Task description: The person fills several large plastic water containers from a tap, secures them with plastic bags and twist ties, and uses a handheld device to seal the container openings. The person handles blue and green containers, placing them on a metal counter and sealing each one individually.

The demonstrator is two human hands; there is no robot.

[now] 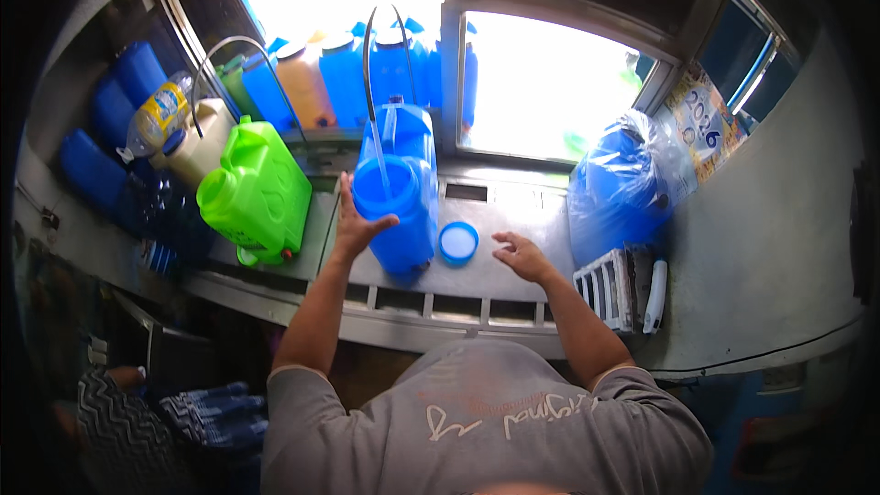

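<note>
A blue water jug (401,236) stands on the metal counter with its wide mouth uncovered. From the thin curved spout (368,64) above it, a clear stream runs down into the mouth. My left hand (356,222) cups the near left side of the jug's neck, thumb across the front and fingers along the side. On the counter right of the jug lies a round blue cap (458,243). My right hand (522,258) hovers beside the cap, apart from it, with its fingers loosely spread and nothing in them.
A bright green jug (266,188) stands uncapped at left, before a cream jug (209,133) and a plastic bottle (158,115). Several blue jugs (344,78) line the window. At right are a plastic-wrapped blue container (614,192) and a white rack (605,291). Another person's patterned clothing (128,431) shows lower left.
</note>
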